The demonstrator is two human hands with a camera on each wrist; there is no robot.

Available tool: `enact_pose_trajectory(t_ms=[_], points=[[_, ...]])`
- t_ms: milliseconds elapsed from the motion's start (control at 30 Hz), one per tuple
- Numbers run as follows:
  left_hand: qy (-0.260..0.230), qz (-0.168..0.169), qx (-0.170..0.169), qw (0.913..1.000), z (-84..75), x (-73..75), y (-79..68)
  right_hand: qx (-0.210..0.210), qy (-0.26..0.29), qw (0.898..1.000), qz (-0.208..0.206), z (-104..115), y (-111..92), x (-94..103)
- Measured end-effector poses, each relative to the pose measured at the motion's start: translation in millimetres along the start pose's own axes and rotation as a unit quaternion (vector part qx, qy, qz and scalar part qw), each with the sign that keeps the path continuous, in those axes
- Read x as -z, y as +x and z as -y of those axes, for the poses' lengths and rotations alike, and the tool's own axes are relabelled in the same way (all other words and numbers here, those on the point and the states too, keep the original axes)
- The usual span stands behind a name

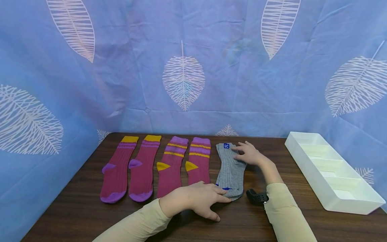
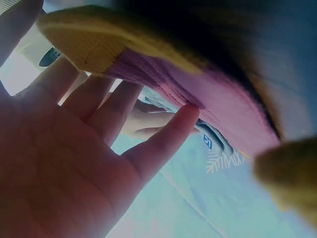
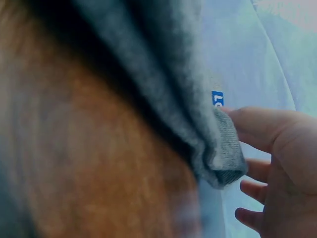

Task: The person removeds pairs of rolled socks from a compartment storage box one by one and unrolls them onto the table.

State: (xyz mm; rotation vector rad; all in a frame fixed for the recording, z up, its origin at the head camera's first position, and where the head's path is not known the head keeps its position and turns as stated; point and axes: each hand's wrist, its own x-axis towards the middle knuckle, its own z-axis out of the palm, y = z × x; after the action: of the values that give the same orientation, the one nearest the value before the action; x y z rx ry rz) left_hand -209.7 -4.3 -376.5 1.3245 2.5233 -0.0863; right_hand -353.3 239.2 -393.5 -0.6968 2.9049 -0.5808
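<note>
Two grey socks (image 1: 229,171) lie overlapping on the table, with a blue "LC" label at the cuff and dark blue marks near the toe. My right hand (image 1: 251,155) is over their cuff end with fingers apart; in the right wrist view the thumb meets the grey cuff (image 3: 230,144). At the toe end my left hand (image 1: 201,200) reaches across with straight fingers, its fingertips at the socks' edge. That hand partly covers two maroon socks with yellow heels (image 1: 198,173) to its left. The left wrist view shows its palm beside a yellow-and-maroon sock (image 2: 94,49).
Further left lie two maroon socks with purple heels and toes (image 1: 115,179). A white divided tray (image 1: 311,178) stands on the right side of the dark wooden table (image 1: 81,198). A black wristband (image 1: 257,196) is at the right wrist. Blue leaf-patterned cloth (image 1: 136,84) hangs behind.
</note>
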Motion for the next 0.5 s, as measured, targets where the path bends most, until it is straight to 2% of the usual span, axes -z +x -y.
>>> enact_pose_trajectory(t_ms=[133, 367, 500], points=[[0.001, 0.000, 0.001, 1.0000, 0.0, 0.4, -0.2, -0.002, 0.023, 0.999, 0.024, -1.8, -0.5, -1.9], [-0.003, 0.002, 0.002, 1.0000, -0.3, 0.7, -0.7, 0.008, 0.040, 0.999, 0.036, -3.7, -0.2, -4.0], [-0.003, 0.002, 0.003, 1.0000, -0.4, 0.6, -1.0, 0.006, 0.066, 0.996, 0.057, -4.2, -0.1, -5.4]])
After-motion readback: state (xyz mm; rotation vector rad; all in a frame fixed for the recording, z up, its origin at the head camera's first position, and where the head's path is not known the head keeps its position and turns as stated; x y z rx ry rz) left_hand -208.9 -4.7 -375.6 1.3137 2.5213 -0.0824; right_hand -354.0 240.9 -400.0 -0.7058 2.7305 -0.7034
